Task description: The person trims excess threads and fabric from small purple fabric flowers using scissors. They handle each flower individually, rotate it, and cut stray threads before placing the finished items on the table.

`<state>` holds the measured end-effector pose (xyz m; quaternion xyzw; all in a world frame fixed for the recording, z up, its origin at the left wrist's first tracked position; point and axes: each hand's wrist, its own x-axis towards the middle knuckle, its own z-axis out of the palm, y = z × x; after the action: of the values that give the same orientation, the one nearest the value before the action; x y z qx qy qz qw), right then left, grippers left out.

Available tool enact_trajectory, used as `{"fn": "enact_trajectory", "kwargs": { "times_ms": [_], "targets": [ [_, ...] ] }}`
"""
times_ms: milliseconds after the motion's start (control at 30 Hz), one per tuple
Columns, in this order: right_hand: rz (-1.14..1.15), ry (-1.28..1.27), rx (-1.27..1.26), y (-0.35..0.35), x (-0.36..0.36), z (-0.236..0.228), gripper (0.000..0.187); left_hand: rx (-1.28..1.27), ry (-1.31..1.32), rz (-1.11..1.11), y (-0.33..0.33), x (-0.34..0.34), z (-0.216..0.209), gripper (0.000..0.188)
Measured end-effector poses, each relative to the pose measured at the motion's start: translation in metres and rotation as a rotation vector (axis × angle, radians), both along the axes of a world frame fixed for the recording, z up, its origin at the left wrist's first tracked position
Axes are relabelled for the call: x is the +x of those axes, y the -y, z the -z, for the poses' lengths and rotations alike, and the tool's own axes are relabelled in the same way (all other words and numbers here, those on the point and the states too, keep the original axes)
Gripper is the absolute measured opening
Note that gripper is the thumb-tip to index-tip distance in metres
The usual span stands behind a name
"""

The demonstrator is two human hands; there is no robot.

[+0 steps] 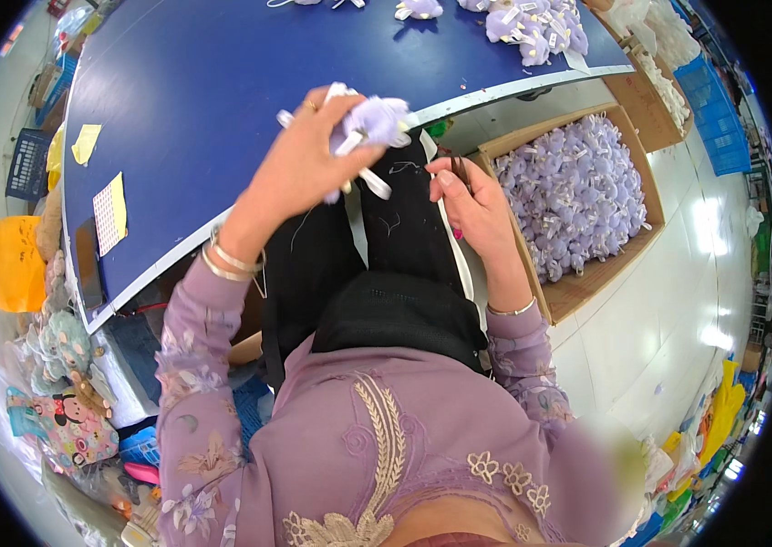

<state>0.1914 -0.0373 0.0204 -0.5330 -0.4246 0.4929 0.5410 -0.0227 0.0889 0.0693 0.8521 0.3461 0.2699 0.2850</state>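
Observation:
My left hand [308, 150] is closed around lavender plush toys [377, 121] with white ribbon loops and small white tags, above the table's near edge and my lap. How many toys are in it I cannot tell, since the fingers cover part of them. My right hand [475, 205] is closed over small dark thread snips [461, 171], their pointed blades showing past the fingers. It is over my right thigh, beside the cardboard box [577, 305], which is filled with many similar lavender toys [573, 196].
On the blue table [194, 82], a pile of lavender toys [536, 32] lies at the far right. A label sheet [110, 214] and a yellow slip [86, 143] lie at the left. A blue crate [712, 114] stands far right; plush toys [62, 337] are heaped at left. Loose threads lie on my trousers.

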Motion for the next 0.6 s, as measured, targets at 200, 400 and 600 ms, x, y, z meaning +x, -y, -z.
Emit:
{"fn": "enact_trajectory", "kwargs": {
  "times_ms": [200, 400, 600],
  "targets": [
    [-0.11, -0.152, 0.054, 0.008, -0.01, -0.006, 0.034, -1.184, 0.499, 0.277, 0.072, -0.015, 0.022, 0.065],
    [-0.371, 0.109, 0.076, 0.015, -0.011, -0.007, 0.046, -1.506, 0.555, 0.403, 0.084, -0.004, 0.07, 0.067],
    [-0.149, 0.025, -0.126, 0.013, -0.013, -0.005, 0.035, -1.342, 0.474, 0.255, 0.086, -0.003, 0.072, 0.051]
  ]
}}
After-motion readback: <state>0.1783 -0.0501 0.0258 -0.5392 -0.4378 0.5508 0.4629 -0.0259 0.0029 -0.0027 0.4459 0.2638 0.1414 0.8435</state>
